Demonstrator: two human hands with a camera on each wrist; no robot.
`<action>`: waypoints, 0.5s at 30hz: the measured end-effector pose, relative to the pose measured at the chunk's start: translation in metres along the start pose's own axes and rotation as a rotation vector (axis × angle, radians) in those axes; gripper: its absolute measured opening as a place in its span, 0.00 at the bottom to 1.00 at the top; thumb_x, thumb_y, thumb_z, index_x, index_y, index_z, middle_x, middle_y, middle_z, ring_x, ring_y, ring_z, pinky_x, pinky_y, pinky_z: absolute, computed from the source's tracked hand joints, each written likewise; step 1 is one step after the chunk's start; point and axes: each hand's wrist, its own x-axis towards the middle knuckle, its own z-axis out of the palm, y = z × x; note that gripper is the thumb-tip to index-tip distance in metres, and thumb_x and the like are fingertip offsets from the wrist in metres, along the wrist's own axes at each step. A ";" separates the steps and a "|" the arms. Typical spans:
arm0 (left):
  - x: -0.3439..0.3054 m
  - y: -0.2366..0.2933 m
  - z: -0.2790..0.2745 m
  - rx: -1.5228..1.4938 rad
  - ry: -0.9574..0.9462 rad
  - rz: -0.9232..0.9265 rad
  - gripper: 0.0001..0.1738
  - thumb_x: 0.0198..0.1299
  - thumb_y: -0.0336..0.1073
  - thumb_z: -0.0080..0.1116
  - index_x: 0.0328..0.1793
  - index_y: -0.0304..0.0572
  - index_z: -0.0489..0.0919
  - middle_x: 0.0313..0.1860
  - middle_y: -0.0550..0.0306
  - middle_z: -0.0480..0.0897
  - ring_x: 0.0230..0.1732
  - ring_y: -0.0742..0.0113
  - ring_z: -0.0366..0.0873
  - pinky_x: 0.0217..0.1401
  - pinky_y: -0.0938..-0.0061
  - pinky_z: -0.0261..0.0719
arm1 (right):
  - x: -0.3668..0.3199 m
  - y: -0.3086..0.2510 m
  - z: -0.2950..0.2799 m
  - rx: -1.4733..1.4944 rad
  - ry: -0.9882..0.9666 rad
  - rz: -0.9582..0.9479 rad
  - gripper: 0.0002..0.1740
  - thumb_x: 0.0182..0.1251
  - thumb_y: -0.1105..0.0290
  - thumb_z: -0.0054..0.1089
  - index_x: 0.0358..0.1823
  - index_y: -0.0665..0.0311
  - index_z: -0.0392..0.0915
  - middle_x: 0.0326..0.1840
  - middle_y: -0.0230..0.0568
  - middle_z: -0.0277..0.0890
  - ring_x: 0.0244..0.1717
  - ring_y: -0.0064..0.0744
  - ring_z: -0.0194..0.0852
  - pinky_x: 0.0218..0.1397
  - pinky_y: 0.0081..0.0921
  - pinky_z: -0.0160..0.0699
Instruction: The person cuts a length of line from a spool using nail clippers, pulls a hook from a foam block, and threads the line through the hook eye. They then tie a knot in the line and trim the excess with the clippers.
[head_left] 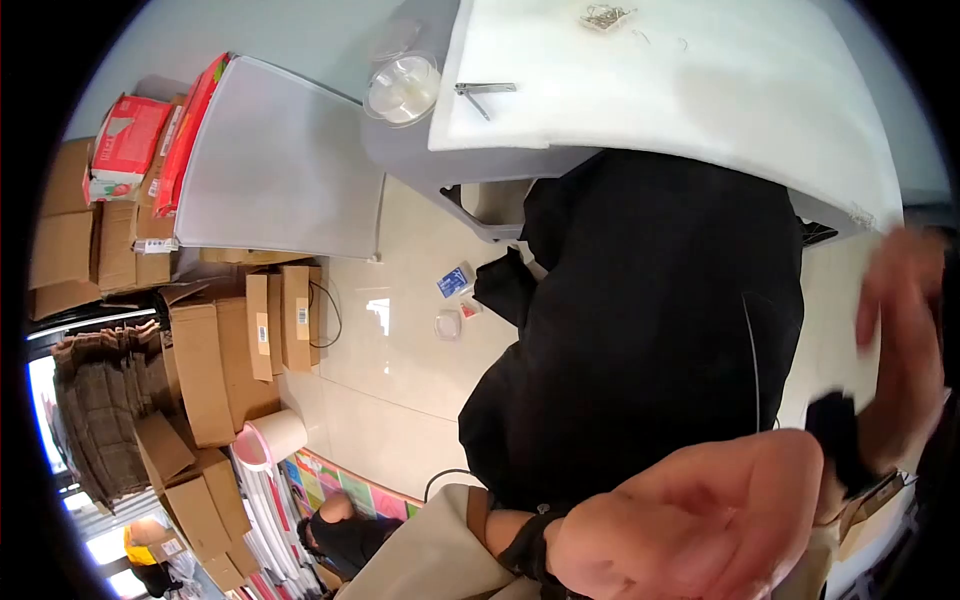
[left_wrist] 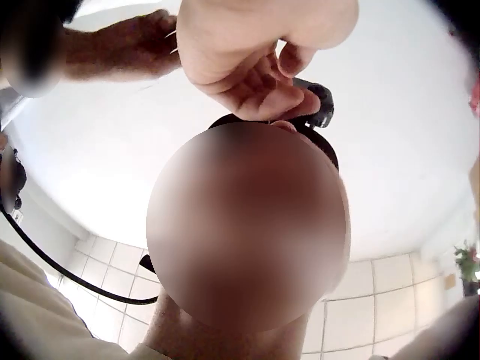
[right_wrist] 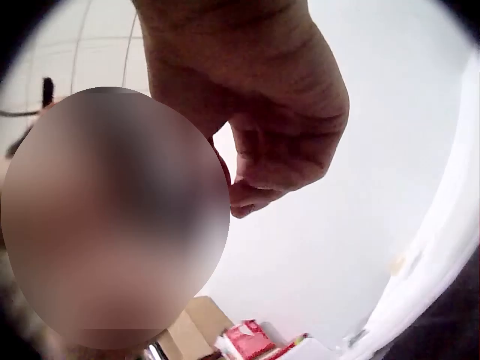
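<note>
My left hand (head_left: 690,510), with a dark band at its wrist, is raised close to the head camera. Curled fingers (left_wrist: 274,101) come together at the front of the black headgear (left_wrist: 321,101), near the blurred face. A thin pale strand (head_left: 755,370) runs down over the black apron (head_left: 640,330) toward this hand, which appears to pinch it. My right hand (head_left: 905,300) is up at the right, motion-blurred in the head view. In the right wrist view its fingers (right_wrist: 281,161) bend inward beside the blurred face; I cannot tell what they hold.
A white table (head_left: 740,90) carries a nail clipper (head_left: 486,92) and a small heap of thin metallic pieces (head_left: 606,16). Clear round containers (head_left: 403,90) stand by its left edge. A blue packet (head_left: 454,282) lies on the floor. Cardboard boxes (head_left: 205,370) and another person (head_left: 345,530) are at the left.
</note>
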 end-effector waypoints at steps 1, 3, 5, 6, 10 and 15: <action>0.001 -0.002 -0.002 -0.003 0.009 0.000 0.11 0.65 0.34 0.50 0.29 0.39 0.70 0.21 0.49 0.74 0.16 0.62 0.69 0.15 0.75 0.64 | 0.020 0.006 0.003 -0.092 0.002 0.002 0.09 0.62 0.65 0.58 0.30 0.64 0.75 0.23 0.32 0.72 0.21 0.17 0.66 0.22 0.14 0.61; 0.001 -0.006 -0.003 -0.006 0.029 0.011 0.11 0.65 0.34 0.49 0.29 0.39 0.69 0.21 0.49 0.74 0.16 0.63 0.69 0.15 0.75 0.64 | 0.072 0.033 0.013 -0.250 -0.070 -0.019 0.11 0.62 0.64 0.57 0.36 0.66 0.76 0.25 0.32 0.72 0.24 0.17 0.66 0.23 0.15 0.62; 0.003 -0.008 -0.005 -0.003 0.051 0.018 0.11 0.65 0.34 0.49 0.30 0.39 0.69 0.21 0.49 0.74 0.16 0.63 0.69 0.15 0.76 0.64 | 0.117 0.054 0.019 -0.320 -0.094 0.008 0.13 0.59 0.66 0.57 0.38 0.69 0.77 0.25 0.34 0.73 0.24 0.19 0.68 0.24 0.17 0.65; 0.004 -0.006 -0.002 -0.011 0.058 0.025 0.11 0.65 0.34 0.49 0.30 0.39 0.69 0.22 0.49 0.74 0.16 0.63 0.69 0.15 0.76 0.64 | 0.137 0.064 0.022 -0.343 -0.086 0.036 0.13 0.57 0.67 0.58 0.38 0.70 0.78 0.24 0.37 0.74 0.23 0.21 0.70 0.24 0.19 0.67; 0.006 -0.014 -0.006 -0.040 0.087 0.042 0.10 0.66 0.34 0.48 0.31 0.38 0.69 0.22 0.49 0.74 0.16 0.64 0.68 0.15 0.76 0.64 | 0.193 0.096 0.023 -0.435 -0.071 0.159 0.14 0.48 0.74 0.60 0.36 0.77 0.80 0.19 0.47 0.78 0.19 0.29 0.78 0.25 0.26 0.78; 0.010 -0.012 -0.004 -0.054 0.105 0.067 0.10 0.66 0.34 0.47 0.32 0.38 0.68 0.23 0.48 0.74 0.17 0.65 0.68 0.16 0.77 0.64 | 0.211 0.103 0.023 -0.389 -0.156 0.182 0.13 0.47 0.74 0.62 0.33 0.77 0.80 0.19 0.45 0.78 0.18 0.30 0.77 0.22 0.24 0.77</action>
